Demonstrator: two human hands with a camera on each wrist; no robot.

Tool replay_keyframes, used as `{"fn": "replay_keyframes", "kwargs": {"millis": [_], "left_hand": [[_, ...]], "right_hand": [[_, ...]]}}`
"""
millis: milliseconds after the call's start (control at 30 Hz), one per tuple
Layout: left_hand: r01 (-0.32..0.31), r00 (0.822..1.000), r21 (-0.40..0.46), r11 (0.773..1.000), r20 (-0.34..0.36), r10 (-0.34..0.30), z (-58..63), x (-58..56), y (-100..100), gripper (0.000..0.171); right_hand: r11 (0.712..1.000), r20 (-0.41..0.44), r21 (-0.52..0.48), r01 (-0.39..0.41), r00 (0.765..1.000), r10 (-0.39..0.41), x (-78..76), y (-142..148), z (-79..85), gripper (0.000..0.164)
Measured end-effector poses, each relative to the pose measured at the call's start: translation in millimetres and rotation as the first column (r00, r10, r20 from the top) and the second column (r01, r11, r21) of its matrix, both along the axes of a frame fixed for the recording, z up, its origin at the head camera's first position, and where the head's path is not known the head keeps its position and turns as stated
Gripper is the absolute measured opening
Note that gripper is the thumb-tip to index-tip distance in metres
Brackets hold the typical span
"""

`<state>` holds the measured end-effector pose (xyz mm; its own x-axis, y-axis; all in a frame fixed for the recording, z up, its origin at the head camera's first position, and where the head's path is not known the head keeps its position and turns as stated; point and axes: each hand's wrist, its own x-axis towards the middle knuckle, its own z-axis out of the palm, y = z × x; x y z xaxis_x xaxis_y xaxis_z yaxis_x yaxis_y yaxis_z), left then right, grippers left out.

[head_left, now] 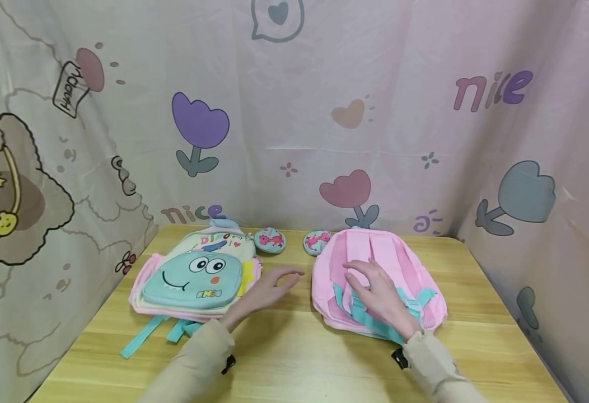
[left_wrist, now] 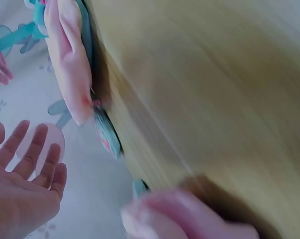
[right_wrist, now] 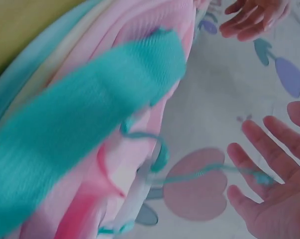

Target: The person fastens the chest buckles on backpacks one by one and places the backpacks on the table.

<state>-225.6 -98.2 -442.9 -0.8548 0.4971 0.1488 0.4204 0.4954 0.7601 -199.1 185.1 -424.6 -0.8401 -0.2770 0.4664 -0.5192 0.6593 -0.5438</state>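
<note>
Two children's backpacks lie on the table. The left one (head_left: 191, 280) shows its front, with a teal smiling-face pocket and pink side panels. My left hand (head_left: 273, 286) hovers just right of it, fingers extended and nothing held. Lying back side up, the pink backpack (head_left: 332, 302) has teal straps (right_wrist: 90, 114) across its lower part. Above those straps is my right hand (head_left: 381, 291), its fingers loosely spread. In the right wrist view a thin teal cord (right_wrist: 199, 173) runs towards the palm and overlaps it.
Two round teal-and-pink tags (head_left: 270, 240) lie at the table's back edge, between the backpacks. Teal strap ends (head_left: 144, 337) stick out in front of the left backpack. A patterned curtain (head_left: 284, 112) surrounds the wooden table (head_left: 294, 358) at the back and sides.
</note>
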Motion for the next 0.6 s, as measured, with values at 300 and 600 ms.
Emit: {"fn": "replay_keyframes", "kwargs": {"millis": [300,600], "left_hand": [[-0.074,0.997,0.025,0.997,0.027,0.073,2.5,10.8,-52.9,0.032],[-0.049,0.97,-0.017,0.999,-0.238,0.043,-6.0,12.6,-92.2,0.029]], "right_hand": [[0.999,-0.124,0.015,-0.048,0.991,0.05,-1.0,-37.2,-8.1,0.021],[0.989,-0.095,0.024,-0.143,0.985,0.144,-1.8,-73.2,-17.8,0.023]]}}
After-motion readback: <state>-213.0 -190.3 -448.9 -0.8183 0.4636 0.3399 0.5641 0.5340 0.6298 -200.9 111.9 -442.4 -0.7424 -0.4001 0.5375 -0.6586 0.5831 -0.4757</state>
